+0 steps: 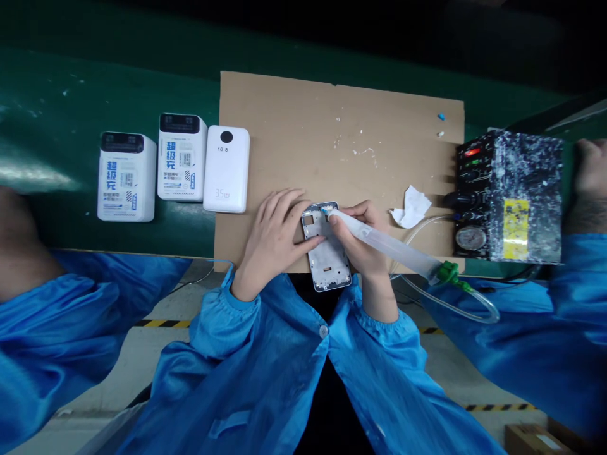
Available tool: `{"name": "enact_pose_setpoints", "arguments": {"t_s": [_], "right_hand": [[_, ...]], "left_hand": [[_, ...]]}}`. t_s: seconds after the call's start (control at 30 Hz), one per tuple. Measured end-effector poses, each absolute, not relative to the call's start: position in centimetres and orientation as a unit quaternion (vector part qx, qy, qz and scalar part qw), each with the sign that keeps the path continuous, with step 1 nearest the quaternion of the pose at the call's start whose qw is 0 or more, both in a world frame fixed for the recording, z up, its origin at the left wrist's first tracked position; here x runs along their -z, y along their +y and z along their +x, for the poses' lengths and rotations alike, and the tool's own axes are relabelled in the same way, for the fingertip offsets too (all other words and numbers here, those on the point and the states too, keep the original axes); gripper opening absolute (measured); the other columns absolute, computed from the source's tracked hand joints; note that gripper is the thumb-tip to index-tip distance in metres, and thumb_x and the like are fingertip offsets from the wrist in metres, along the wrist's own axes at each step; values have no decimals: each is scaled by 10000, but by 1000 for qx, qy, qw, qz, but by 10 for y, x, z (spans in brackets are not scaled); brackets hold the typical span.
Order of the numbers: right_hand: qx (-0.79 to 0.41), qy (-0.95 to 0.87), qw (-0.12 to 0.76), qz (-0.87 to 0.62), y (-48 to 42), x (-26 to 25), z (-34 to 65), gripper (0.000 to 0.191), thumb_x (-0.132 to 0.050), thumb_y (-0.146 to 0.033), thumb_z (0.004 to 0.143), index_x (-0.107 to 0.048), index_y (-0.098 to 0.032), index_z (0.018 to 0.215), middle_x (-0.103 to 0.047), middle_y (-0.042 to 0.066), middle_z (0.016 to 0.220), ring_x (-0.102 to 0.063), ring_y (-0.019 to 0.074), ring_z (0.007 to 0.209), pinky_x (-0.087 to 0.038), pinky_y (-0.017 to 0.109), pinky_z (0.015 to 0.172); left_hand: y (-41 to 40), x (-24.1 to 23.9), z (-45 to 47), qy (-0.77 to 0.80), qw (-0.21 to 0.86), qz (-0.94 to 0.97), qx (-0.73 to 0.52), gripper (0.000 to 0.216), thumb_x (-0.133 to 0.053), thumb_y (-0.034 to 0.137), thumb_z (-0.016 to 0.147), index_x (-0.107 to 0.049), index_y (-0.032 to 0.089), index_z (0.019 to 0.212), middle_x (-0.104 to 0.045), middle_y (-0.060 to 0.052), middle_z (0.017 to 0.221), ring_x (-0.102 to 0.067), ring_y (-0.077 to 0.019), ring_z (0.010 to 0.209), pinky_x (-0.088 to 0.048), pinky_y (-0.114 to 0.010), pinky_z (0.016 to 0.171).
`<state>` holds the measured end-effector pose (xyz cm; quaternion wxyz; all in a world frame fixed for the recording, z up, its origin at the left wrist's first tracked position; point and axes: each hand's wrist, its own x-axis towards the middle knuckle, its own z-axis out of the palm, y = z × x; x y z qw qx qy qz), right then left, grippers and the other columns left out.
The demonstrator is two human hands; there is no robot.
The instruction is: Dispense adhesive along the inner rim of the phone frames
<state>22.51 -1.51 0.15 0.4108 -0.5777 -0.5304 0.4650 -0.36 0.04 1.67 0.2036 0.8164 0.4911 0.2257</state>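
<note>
A grey phone frame (327, 256) lies at the front edge of the cardboard, its lower end jutting out over the edge. My left hand (279, 230) grips it from the left, thumb across its face and fingers by its top left corner. In my right hand (363, 243) is a translucent dispensing syringe (386, 243), slanted with its blue tip at the frame's upper end. A green cap (448, 273) closes the syringe's rear, where a clear hose is attached. My right fingers are closed around the barrel near the tip.
A speckled dispenser box (526, 196) with a gauge stands right; the hose (484, 314) loops near it. Crumpled white tissue (412, 206) lies on the cardboard (284, 126). Three white power banks, one nearest (226, 183), stand left. Blue-sleeved people sit on both sides.
</note>
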Motion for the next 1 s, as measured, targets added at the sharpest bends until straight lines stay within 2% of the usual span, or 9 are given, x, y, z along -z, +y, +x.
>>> {"name": "enact_pose_setpoints", "arguments": {"t_s": [0.2, 0.4, 0.57, 0.7, 0.83, 1.0], "right_hand": [[-411, -520, 424, -617, -20, -3, 221, 263, -835, -631, 994, -785, -389, 1083, -869, 33, 970, -848, 262, 1044, -613, 379, 600], [-426, -547, 420, -586, -17, -2, 220, 262, -785, -629, 1036, -771, -369, 1069, -861, 21, 989, -841, 210, 1009, -616, 326, 600], [-438, -551, 412, -579, -16, -2, 220, 212, -802, -574, 1036, -753, -378, 1100, -853, 24, 978, -827, 232, 1030, -631, 372, 664], [-394, -530, 446, -605, -18, -1, 217, 288, -832, -585, 1009, -717, -328, 1071, -838, 30, 1038, -800, 219, 963, -652, 406, 737], [-388, -529, 453, -604, -18, -1, 214, 328, -848, -569, 996, -696, -280, 1023, -816, 43, 1014, -768, 215, 869, -638, 428, 740], [-385, -530, 457, -601, -17, -2, 214, 305, -849, -538, 999, -695, -275, 1011, -822, 47, 1027, -775, 223, 891, -610, 429, 765]], "left_hand": [[0, -16, -4, 489, 201, 818, -227, 588, -801, 528, 1067, -601, 262, 1551, -585, -137, 1692, -508, -370, 1618, -383, -593, 1393], [1, -16, -4, 487, 190, 819, -236, 575, -835, 496, 1047, -613, 247, 1516, -611, -151, 1654, -540, -380, 1589, -411, -597, 1375], [1, -16, -4, 486, 190, 819, -239, 582, -838, 499, 1043, -609, 256, 1519, -613, -146, 1657, -543, -377, 1583, -415, -606, 1374], [1, -15, -4, 485, 191, 818, -243, 574, -824, 508, 1052, -611, 251, 1519, -615, -151, 1654, -548, -377, 1577, -419, -604, 1369], [1, -15, -5, 487, 194, 816, -242, 566, -806, 528, 1061, -613, 273, 1528, -615, -143, 1660, -544, -380, 1583, -422, -622, 1363], [1, -16, -4, 486, 191, 818, -240, 563, -805, 542, 1061, -622, 258, 1512, -618, -147, 1652, -546, -378, 1580, -423, -611, 1365]]}}
